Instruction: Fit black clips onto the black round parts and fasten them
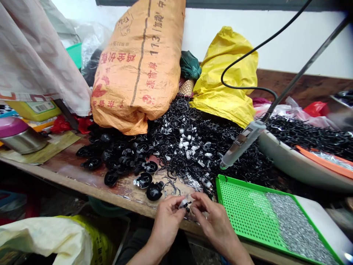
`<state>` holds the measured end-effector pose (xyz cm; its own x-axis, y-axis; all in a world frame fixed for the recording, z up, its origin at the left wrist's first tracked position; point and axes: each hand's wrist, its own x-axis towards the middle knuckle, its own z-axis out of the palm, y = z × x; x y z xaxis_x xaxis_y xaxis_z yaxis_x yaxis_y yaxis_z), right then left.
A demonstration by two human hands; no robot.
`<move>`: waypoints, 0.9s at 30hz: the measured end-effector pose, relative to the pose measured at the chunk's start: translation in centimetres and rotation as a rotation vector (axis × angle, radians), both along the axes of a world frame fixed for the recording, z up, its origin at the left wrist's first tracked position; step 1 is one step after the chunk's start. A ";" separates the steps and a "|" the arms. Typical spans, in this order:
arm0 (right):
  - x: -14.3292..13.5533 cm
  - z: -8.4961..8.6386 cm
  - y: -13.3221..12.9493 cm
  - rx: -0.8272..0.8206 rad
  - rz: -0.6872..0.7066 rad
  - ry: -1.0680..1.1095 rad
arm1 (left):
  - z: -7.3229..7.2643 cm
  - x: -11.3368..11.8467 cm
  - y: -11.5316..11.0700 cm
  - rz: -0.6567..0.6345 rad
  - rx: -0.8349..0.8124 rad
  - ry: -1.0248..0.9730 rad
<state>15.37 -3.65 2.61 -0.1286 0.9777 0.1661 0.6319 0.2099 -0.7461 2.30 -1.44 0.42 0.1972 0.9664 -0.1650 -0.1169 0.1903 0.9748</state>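
Near the table's front edge, my left hand (170, 217) pinches a small white and black part (184, 203) between thumb and fingers. Just right of it, my right hand (206, 211) has its thumb and fingers curled close to the same part; whether they grip anything is too small to tell. Beyond my hands lie thin metal pins (192, 183) and a heap of small black parts (176, 147) with white pieces (185, 141) mixed in. Round black pieces (154, 191) are grouped to the left.
A green perforated tray (242, 209) holding small metal pieces is at the right. Above it hangs a grey electric screwdriver (242, 143) on a cable. An orange sack (140, 66) and a yellow bag (226, 73) stand behind. A steel container (24, 138) sits far left.
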 end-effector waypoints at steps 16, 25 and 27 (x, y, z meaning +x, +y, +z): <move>-0.2 -1.6 -0.5 0.335 0.010 -0.190 | 0.2 -0.5 0.0 -0.112 0.145 0.158; 0.6 -1.3 -0.4 0.084 0.003 0.114 | 0.3 -0.6 -0.3 -0.167 0.069 0.061; 0.8 -1.3 -0.3 0.009 -0.015 0.199 | 0.3 -0.7 -0.4 -0.193 0.016 -0.032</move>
<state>16.14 -3.99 1.29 -0.0782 0.9775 0.1957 0.4747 0.2091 -0.8549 1.64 -1.81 0.72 0.3837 0.9128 -0.1402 -0.1111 0.1964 0.9742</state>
